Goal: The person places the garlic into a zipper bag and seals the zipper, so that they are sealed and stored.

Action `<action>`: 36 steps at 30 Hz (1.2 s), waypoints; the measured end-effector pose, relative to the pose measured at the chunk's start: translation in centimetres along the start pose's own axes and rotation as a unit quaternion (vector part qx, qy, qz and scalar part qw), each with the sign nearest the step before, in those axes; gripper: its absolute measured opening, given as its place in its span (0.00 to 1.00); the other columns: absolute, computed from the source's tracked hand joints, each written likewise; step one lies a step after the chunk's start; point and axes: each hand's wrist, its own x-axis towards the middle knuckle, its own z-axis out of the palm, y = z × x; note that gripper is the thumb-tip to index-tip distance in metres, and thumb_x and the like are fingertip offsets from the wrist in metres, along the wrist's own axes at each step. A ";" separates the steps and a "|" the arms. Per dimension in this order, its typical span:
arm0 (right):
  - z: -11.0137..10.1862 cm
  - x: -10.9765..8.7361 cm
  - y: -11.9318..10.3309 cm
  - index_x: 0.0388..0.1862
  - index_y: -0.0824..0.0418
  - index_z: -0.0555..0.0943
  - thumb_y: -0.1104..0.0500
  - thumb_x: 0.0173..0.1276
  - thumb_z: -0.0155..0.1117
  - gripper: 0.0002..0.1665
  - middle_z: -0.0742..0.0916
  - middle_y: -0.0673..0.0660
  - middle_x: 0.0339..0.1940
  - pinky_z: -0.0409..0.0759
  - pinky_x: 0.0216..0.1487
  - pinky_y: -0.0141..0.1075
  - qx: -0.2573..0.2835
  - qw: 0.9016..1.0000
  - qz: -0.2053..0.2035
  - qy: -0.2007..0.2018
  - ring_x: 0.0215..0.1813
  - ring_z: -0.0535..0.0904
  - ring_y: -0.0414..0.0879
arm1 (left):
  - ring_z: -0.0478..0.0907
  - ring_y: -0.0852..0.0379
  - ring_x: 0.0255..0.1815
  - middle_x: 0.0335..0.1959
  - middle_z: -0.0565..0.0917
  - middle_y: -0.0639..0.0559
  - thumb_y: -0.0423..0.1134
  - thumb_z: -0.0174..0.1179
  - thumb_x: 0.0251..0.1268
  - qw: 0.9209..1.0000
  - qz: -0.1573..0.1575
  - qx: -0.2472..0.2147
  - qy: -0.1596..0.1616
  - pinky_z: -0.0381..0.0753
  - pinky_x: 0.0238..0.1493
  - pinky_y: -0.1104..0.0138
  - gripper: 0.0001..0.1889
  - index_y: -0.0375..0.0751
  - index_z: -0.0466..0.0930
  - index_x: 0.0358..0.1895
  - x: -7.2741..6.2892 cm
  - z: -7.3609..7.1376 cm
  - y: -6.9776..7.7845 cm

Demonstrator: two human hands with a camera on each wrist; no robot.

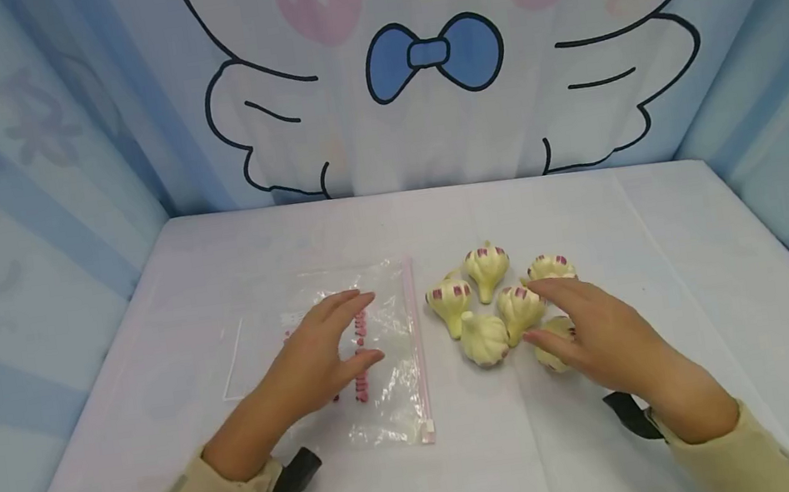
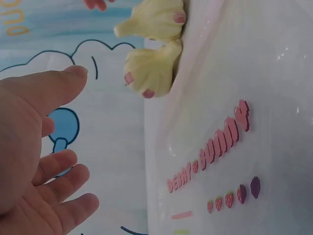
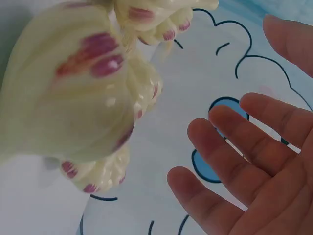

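Observation:
A clear slider bag (image 1: pixel 394 401) printed with pink letters lies flat on the table, its pink zip edge toward several garlic bulbs (image 1: pixel 484 339). My left hand (image 1: pixel 314 365) hovers over the bag with its fingers apart and nothing in them; the left wrist view shows the bag's print (image 2: pixel 215 147) beside that hand. To the right, my right hand (image 1: pixel 608 338) is above the rightmost bulbs and partly covers them in the head view. Its fingers are spread and hold nothing. In the right wrist view a large garlic bulb (image 3: pixel 73 93) stands close, apart from the fingers.
A white cloth covers the table (image 1: pixel 488 477). Behind it hangs a curtain (image 1: pixel 440 139) with a cartoon figure and blue bow, and blue patterned curtains (image 1: pixel 9 250) close in both sides.

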 end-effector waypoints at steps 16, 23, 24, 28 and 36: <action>3.0 1.2 -2.1 0.59 0.69 0.80 0.60 0.57 0.77 0.32 0.85 0.61 0.56 0.78 0.56 0.51 0.092 0.988 -0.107 0.056 0.59 0.80 0.57 | 0.66 0.45 0.70 0.68 0.71 0.43 0.47 0.73 0.58 0.997 -0.017 -0.054 -0.058 0.69 0.66 0.52 0.36 0.46 0.72 0.71 2.9 3.1 1.2; 3.7 1.2 -2.7 0.60 0.69 0.79 0.62 0.57 0.77 0.31 0.84 0.60 0.58 0.84 0.44 0.45 0.131 0.984 -0.109 0.055 0.57 0.81 0.53 | 0.65 0.44 0.70 0.69 0.70 0.42 0.52 0.71 0.59 0.997 -0.025 -0.022 -0.071 0.68 0.67 0.52 0.37 0.48 0.71 0.72 3.8 4.4 1.6; 3.8 1.2 -2.7 0.60 0.69 0.79 0.62 0.57 0.77 0.31 0.84 0.60 0.58 0.84 0.44 0.44 0.135 0.984 -0.107 0.053 0.57 0.81 0.53 | 0.66 0.44 0.70 0.69 0.71 0.42 0.52 0.71 0.59 0.997 -0.024 -0.019 -0.069 0.68 0.67 0.52 0.37 0.48 0.71 0.71 3.9 4.7 1.6; 3.9 1.1 -3.2 0.61 0.68 0.79 0.62 0.59 0.76 0.30 0.84 0.60 0.58 0.84 0.46 0.41 0.162 0.983 -0.076 0.025 0.56 0.82 0.52 | 0.68 0.44 0.68 0.67 0.71 0.42 0.55 0.70 0.59 0.998 -0.033 0.003 -0.061 0.70 0.65 0.52 0.37 0.48 0.72 0.71 4.6 5.4 1.7; 4.2 1.0 -3.7 0.62 0.65 0.79 0.62 0.62 0.74 0.28 0.85 0.57 0.54 0.83 0.48 0.38 0.202 0.978 -0.056 0.002 0.54 0.82 0.49 | 0.70 0.41 0.65 0.69 0.68 0.42 0.61 0.69 0.56 0.992 -0.095 0.052 -0.064 0.74 0.61 0.49 0.38 0.53 0.73 0.71 5.5 6.4 2.1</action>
